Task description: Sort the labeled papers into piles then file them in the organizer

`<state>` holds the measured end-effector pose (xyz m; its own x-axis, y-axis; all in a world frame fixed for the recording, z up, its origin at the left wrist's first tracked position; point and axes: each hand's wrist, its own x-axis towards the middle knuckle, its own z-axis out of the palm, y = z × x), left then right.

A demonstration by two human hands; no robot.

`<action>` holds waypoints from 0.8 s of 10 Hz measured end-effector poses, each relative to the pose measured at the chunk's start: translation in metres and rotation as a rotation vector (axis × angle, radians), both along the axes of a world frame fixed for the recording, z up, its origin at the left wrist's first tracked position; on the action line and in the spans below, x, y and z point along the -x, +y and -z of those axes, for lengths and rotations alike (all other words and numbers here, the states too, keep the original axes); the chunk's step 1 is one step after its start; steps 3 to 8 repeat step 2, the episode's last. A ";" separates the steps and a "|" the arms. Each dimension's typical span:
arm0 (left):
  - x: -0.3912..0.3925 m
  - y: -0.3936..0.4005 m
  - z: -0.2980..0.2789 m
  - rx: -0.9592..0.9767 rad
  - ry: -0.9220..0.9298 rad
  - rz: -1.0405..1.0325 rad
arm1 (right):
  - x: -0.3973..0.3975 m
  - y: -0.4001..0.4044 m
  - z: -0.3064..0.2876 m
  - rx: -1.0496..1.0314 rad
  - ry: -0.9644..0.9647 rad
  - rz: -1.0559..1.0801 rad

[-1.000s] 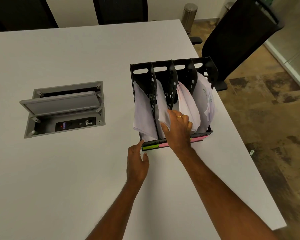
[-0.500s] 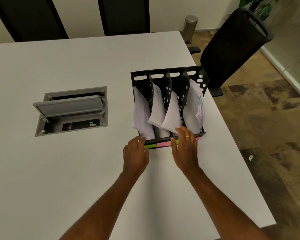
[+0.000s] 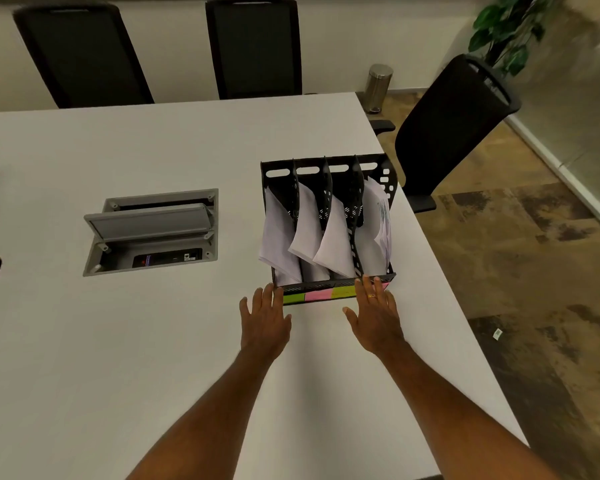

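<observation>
Nearest me, my left hand [image 3: 264, 322] and right hand [image 3: 374, 318] lie flat with fingers straight, holding nothing; their fingertips reach the front edge of the black organizer [image 3: 383, 174], though I can't quite tell whether they touch it. Coloured sticky labels [image 3: 317, 294] line that front. White papers [image 3: 333, 237] stand filed in its four slots on the white table [image 3: 118, 358]. Beyond it stands a black office chair [image 3: 454, 123].

You are seeing a white desk [image 3: 118, 341] bearing an open cable box [image 3: 153, 233]; black chairs [image 3: 253, 46] are standing around, bin [image 3: 378, 86] and plant [image 3: 503, 29] behind.
</observation>
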<state>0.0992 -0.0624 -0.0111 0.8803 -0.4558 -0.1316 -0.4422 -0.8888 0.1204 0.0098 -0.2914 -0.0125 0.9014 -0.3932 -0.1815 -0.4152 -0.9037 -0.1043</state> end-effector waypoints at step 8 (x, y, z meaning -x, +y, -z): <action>-0.020 0.001 -0.049 0.171 -0.200 -0.050 | -0.017 -0.016 -0.057 0.127 -0.234 -0.036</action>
